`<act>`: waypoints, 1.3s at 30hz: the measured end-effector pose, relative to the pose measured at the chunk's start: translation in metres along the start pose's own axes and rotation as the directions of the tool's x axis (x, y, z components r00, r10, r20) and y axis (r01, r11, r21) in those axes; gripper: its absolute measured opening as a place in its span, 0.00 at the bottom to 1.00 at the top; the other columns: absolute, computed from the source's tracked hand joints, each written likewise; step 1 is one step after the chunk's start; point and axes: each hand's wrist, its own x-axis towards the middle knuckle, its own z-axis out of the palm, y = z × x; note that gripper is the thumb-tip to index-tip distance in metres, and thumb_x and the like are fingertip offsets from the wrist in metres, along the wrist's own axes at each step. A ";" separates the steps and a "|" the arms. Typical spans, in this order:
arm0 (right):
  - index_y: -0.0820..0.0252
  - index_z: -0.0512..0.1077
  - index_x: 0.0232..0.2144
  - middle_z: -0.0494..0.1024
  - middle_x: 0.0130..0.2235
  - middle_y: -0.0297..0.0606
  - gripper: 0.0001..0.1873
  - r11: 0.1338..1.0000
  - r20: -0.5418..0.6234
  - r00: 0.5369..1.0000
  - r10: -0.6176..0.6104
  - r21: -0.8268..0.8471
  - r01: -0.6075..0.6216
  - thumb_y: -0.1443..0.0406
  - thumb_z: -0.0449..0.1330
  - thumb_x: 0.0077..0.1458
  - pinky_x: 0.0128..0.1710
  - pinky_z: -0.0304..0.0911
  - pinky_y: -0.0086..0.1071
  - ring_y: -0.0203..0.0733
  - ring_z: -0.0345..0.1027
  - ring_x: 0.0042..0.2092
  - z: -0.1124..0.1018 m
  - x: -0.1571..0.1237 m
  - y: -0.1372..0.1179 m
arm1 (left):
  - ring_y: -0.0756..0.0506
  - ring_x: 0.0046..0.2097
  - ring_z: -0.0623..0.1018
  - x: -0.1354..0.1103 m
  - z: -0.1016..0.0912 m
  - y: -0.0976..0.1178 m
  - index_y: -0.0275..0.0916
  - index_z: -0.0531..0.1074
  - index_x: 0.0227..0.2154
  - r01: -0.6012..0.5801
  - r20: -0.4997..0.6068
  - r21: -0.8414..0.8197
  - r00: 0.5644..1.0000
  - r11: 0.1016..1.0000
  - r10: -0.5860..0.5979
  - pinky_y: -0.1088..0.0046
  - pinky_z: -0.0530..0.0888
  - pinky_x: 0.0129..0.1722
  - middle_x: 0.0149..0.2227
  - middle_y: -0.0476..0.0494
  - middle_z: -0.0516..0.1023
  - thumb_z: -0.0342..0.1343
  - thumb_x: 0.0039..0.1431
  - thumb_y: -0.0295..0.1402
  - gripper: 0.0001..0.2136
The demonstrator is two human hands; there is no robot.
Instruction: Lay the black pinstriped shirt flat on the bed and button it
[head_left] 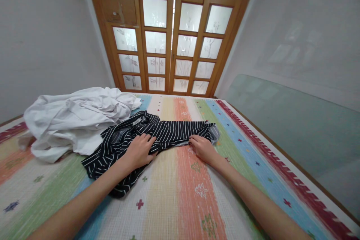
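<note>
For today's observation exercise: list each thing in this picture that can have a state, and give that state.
Striped garment: bunched, lying partly spread on the mat.
White cloth: crumpled in a heap.
Left hand: open, flat on the garment.
Right hand: on the garment's edge, grip unclear.
Doors: shut.

No words, numbers, labels or brand marks can be read anywhere. The only marks are patterns: the bed's striped mat carries small crosses and tree-like figures, the frosted door panes show faint plant shapes, and the striped garment has thin white lines on black, with no tag in view.
</note>
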 end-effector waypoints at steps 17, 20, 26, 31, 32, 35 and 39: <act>0.59 0.75 0.26 0.78 0.33 0.39 0.10 0.993 0.387 0.916 0.107 0.007 -0.119 0.76 0.58 0.45 0.32 0.57 0.29 0.44 0.71 0.36 -0.074 -0.029 0.029 | 0.36 0.47 0.75 0.007 0.005 -0.051 0.34 0.73 0.42 0.374 -0.104 -0.222 0.909 0.900 -0.403 0.57 0.70 0.50 0.44 0.34 0.77 0.39 0.66 0.44 0.22; 0.59 0.73 0.17 0.75 0.23 0.36 0.07 0.981 0.549 0.824 0.141 0.032 -0.189 0.74 0.58 0.38 0.26 0.55 0.29 0.41 0.69 0.27 -0.091 -0.029 0.020 | 0.33 0.51 0.74 0.007 0.025 -0.055 0.31 0.70 0.50 0.401 0.048 -0.173 0.916 0.899 -0.399 0.56 0.69 0.51 0.51 0.30 0.75 0.45 0.62 0.43 0.22; 0.60 0.68 0.12 0.71 0.16 0.32 0.10 0.885 0.884 0.465 -0.042 0.249 -0.393 0.70 0.54 0.41 0.20 0.54 0.26 0.38 0.66 0.21 -0.104 -0.017 -0.013 | 0.30 0.63 0.63 0.023 0.043 -0.048 0.28 0.56 0.62 0.361 0.225 -0.115 0.917 0.926 -0.329 0.50 0.59 0.60 0.64 0.25 0.61 0.43 0.63 0.43 0.30; 0.60 0.73 0.19 0.73 0.21 0.33 0.07 0.964 0.596 0.797 -0.100 0.256 -0.070 0.71 0.58 0.44 0.24 0.55 0.27 0.36 0.64 0.23 -0.102 0.017 -0.027 | 0.30 0.65 0.60 0.045 0.049 -0.053 0.31 0.55 0.64 0.282 0.296 -0.124 0.926 0.951 -0.236 0.49 0.56 0.61 0.65 0.27 0.59 0.44 0.62 0.38 0.29; 0.60 0.74 0.21 0.74 0.23 0.34 0.07 0.974 0.495 0.862 -0.107 0.224 -0.007 0.70 0.58 0.47 0.27 0.57 0.28 0.36 0.65 0.25 -0.099 0.025 -0.028 | 0.30 0.65 0.60 0.049 0.050 -0.054 0.32 0.55 0.64 0.267 0.300 -0.128 0.928 0.955 -0.220 0.48 0.56 0.61 0.65 0.28 0.59 0.45 0.61 0.38 0.29; 0.60 0.74 0.30 0.77 0.35 0.40 0.08 0.982 0.230 0.965 -0.123 0.171 0.084 0.68 0.56 0.58 0.38 0.64 0.33 0.43 0.70 0.36 -0.084 0.051 -0.027 | 0.30 0.66 0.59 0.059 0.054 -0.057 0.35 0.54 0.65 0.227 0.297 -0.136 0.938 0.964 -0.179 0.47 0.56 0.61 0.66 0.30 0.58 0.45 0.60 0.36 0.29; 0.62 0.68 0.51 0.68 0.56 0.49 0.16 0.964 -0.025 0.986 -0.162 0.207 0.164 0.63 0.56 0.62 0.57 0.59 0.44 0.50 0.62 0.57 -0.055 0.082 -0.019 | 0.31 0.67 0.57 0.067 0.056 -0.057 0.36 0.53 0.65 0.182 0.291 -0.146 0.947 0.972 -0.134 0.47 0.56 0.61 0.66 0.31 0.57 0.44 0.60 0.35 0.30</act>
